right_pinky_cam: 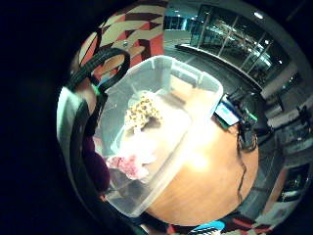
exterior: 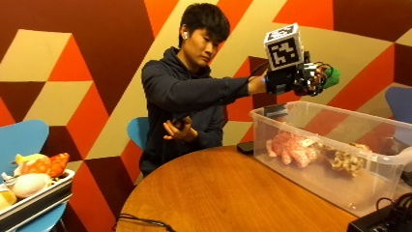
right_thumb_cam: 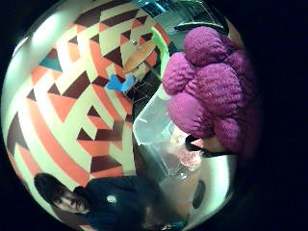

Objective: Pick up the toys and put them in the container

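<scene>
The gloved right hand is raised above the near end of the clear container, and the marker rig hides most of it in the outside view; only a green tip shows past the fingers there. The thumb-side palm view fills in the rest: a purple knobbly plush toy sits right against the palm, with the fingers curled round it. How much of the toy hangs below the hand cannot be made out.

Inside the container two toys lie on its floor: one pink, one tan and spotted, side by side. The container stands on the round wooden counter, its far end cut off. Away from the container, a tray holds several more toys, partly cropped and not countable.
</scene>
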The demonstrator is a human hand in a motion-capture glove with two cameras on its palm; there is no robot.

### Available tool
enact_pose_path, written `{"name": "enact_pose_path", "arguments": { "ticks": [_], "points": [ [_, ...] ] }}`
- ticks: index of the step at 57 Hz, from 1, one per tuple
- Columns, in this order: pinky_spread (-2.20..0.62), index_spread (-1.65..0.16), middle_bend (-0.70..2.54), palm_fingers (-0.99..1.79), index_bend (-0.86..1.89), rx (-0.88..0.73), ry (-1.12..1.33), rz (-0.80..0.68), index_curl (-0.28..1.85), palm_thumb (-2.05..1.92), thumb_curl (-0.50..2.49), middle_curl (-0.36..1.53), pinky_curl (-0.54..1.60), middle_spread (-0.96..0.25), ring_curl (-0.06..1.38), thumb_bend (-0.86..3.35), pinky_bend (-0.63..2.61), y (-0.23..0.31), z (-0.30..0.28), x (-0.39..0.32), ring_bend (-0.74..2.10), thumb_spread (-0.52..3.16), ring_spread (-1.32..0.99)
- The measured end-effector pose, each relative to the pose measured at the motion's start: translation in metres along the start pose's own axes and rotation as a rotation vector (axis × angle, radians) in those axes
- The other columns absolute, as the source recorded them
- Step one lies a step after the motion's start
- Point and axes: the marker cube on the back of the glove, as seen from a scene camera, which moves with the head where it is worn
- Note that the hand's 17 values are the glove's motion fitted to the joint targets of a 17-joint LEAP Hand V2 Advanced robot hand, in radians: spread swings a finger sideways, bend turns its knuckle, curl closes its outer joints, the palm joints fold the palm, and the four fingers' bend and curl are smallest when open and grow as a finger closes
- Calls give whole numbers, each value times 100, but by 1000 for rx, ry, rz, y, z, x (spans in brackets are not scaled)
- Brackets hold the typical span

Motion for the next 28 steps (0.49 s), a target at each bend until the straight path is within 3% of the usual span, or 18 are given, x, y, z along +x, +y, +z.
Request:
{"name": "enact_pose_path", "arguments": {
  "ticks": [9,11,14,28],
  "points": [
    [-39,-25,48,36,9,-92,96,88,127,73,104,106,50,-44,67,-3,122,9,-5,19,109,90,-47],
    [-31,-25,39,-1,13,-109,97,95,123,62,97,102,51,-40,66,-7,118,12,-7,23,96,99,-43],
    [-24,-25,31,-16,9,-107,96,97,114,52,89,97,50,-35,63,-7,119,17,-13,27,85,105,-37],
    [-10,-25,19,-5,15,7,116,72,88,36,66,83,40,-19,51,-3,108,65,-54,49,62,124,-25]
  ]
}}
